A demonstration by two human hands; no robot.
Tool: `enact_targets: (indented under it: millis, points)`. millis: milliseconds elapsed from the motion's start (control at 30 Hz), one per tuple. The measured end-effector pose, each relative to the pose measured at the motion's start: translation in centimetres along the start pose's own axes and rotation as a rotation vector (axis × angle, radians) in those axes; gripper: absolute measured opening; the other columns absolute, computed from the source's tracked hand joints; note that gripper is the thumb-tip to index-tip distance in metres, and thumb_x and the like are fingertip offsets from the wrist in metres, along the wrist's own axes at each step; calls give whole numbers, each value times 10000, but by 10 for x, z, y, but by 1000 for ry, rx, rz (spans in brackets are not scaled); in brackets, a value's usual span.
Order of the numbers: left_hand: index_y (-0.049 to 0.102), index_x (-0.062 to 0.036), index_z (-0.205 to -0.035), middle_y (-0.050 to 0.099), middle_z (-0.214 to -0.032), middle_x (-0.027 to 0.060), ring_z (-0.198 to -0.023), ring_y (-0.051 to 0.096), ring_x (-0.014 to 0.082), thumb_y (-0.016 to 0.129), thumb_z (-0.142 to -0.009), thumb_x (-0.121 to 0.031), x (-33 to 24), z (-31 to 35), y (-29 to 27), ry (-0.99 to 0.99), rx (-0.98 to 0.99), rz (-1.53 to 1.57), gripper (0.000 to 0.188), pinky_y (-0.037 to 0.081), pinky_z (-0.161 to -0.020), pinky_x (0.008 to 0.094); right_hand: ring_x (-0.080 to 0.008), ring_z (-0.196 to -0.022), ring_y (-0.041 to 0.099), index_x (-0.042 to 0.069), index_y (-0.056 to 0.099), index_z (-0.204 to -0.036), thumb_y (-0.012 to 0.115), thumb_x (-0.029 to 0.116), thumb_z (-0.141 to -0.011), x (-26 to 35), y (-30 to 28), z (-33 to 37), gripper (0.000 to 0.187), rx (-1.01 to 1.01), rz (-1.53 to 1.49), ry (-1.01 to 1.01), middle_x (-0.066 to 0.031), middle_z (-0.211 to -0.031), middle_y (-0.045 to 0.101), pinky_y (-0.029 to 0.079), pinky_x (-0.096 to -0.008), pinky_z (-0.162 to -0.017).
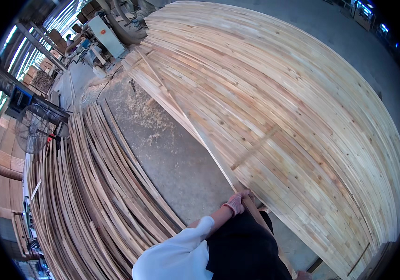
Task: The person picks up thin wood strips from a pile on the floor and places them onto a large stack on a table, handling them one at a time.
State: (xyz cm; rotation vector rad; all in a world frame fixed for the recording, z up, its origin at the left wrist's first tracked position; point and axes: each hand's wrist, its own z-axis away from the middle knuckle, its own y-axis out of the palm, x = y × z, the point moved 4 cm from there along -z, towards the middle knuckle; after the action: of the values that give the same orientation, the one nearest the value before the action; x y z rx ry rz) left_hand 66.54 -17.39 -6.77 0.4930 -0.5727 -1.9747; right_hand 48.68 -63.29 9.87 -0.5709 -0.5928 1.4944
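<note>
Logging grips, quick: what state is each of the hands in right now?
Left hand: closed, holding a long wooden strip.
Right hand: barely in view at the lower edge; open or closed cannot be told.

Head view: I see it looks down and forward from above, very wide.
Left hand [240,201]: near, under the lens.
Machine [108,37]: far, upper left.

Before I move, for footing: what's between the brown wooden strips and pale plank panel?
Head view: grey floor, pale shavings; nearer, the person holding a long wooden strip.
</note>
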Motion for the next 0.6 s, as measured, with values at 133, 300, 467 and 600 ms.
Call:
enact_targets:
  millis: [133,300,467,600]
  points:
    - [584,-73,-998,632,-882,96,-807,616,297,607,-851,-137,-21,3,-30,9,177,56,161,516,-774,485,-225,-844,644,65,641,-983,514,303,-901,-34,63,38,282,12,75,114,-132,-955,657,523,-469,-623]
    - [575,-74,-883,585,-782,74,-728,583,269,604,-858,-160,-41,41,-27,30,54,37,94,508,-713,451,-235,-909,631,60,642,-1004,476,330,-916,-7,69,39,329,56,101,291,-134,-1001,648,522,-463,-671]
    - [623,-74,-927,618,-828,98,-757,607,301,623,-858,-165,-42,56,-27,64,39,80,115,522,-719,483,-245,-973,618,55,643,-1025,439,358,-931,-9,85,21,377,67,153,324,-137,-1046,639,522,-457,-720]
    - [614,-74,-945,620,-825,97,-756,608,299,616,-865,-162,-43,66,-25,76,62,143,118,524,-713,475,-253,-1025,607,50,643,-1041,409,379,-943,-25,101,-1,416,74,198,313,-138,-1083,632,521,-452,-758]
